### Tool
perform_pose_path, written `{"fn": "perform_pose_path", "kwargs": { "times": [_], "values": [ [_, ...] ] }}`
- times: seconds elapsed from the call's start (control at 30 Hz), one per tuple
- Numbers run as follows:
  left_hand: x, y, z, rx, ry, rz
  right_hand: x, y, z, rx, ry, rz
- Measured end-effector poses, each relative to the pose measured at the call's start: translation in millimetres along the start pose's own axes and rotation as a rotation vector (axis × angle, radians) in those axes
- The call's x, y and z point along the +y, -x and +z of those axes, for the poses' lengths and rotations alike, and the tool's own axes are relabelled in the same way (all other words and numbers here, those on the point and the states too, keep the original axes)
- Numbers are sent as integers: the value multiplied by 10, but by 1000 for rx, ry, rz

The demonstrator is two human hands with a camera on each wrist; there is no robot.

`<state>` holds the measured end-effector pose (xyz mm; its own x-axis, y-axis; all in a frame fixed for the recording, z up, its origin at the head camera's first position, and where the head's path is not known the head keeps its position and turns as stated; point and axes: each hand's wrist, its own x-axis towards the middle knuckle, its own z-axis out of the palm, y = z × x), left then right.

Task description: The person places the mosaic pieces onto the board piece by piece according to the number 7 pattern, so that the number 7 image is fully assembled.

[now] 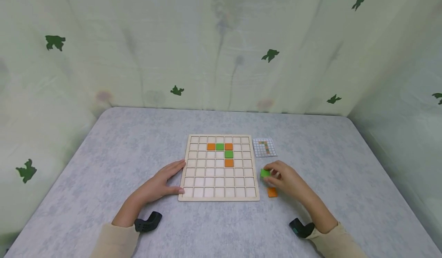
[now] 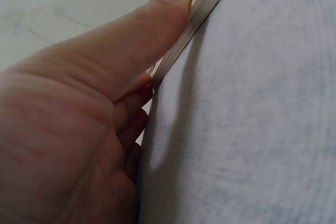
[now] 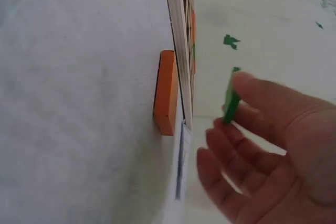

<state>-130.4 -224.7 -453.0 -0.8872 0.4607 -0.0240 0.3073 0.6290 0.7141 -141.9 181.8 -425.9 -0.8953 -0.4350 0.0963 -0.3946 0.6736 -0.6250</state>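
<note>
A wooden grid board (image 1: pixel 219 199) lies on the table with orange and green square tiles set in its upper cells, three across and two going down. My left hand (image 1: pixel 159 183) rests at the board's left edge, thumb and fingertips on the frame; in the left wrist view the thumb (image 2: pixel 152 22) lies along the rim. Right of the board, my right hand (image 1: pixel 288 177) pinches a green tile (image 1: pixel 264 173) between thumb and fingers. The right wrist view shows this green tile (image 3: pixel 231 98) held up off the table. An orange tile (image 1: pixel 272 192) lies on the table just below that hand.
A small printed pattern card (image 1: pixel 264 148) lies beside the board's upper right edge. The grey table (image 1: pixel 138 127) ends at a pale, leaf-printed curtain (image 1: pixel 193 50) behind and at both sides. Black wrist devices sit on both forearms.
</note>
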Motion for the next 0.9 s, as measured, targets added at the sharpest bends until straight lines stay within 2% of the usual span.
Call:
{"fn": "perform_pose_path", "kwargs": {
  "times": [0.13, 0.33, 0.6, 0.9],
  "values": [
    [-9, 5, -7, -1, -5, 1, -234, -120, 38, 24, -54, -97],
    [6, 0, -12, 1, 10, 3, -456, -332, 242, 26, -127, -166],
    [5, -3, 4, -1, 5, 5, -391, -494, 570, 23, -151, -132],
    [-1, -5, -5, -3, 10, 2, -358, -552, 711, 16, -162, -109]
  ]
}}
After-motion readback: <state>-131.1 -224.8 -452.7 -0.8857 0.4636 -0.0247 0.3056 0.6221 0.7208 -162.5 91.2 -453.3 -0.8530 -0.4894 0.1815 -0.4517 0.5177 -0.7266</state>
